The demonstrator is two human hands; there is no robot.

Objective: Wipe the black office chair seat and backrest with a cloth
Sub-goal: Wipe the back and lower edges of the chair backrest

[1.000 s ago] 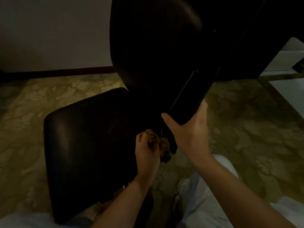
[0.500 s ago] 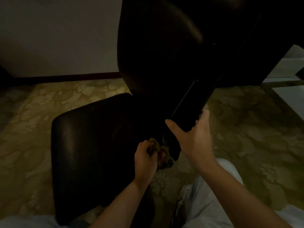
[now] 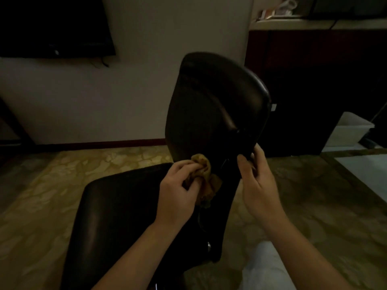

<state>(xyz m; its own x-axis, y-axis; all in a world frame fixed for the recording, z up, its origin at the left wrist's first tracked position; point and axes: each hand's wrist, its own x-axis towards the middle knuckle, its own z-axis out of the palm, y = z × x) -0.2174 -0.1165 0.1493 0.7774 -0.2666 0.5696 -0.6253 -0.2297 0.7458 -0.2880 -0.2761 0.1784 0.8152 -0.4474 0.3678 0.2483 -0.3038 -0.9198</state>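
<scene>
The black office chair stands in front of me, its seat (image 3: 117, 208) at lower centre and its backrest (image 3: 211, 105) rising upright behind it. My left hand (image 3: 178, 189) grips a bunched tan cloth (image 3: 204, 174) and holds it against the lower part of the backrest, just above the seat's rear edge. My right hand (image 3: 255, 174) curls round the backrest's right edge near its base, thumb on the front face and fingers behind.
Patterned yellowish carpet (image 3: 52, 185) surrounds the chair. A dark wall-mounted screen (image 3: 54, 26) hangs at upper left, a dark cabinet (image 3: 318, 91) stands at right with a white box (image 3: 351, 130) beside it. My light trouser leg (image 3: 270, 268) shows at bottom right.
The view has lifted, so the whole backrest and the wall now show. My left hand with the cloth has moved up from the seat's rear corner onto the lower backrest.
</scene>
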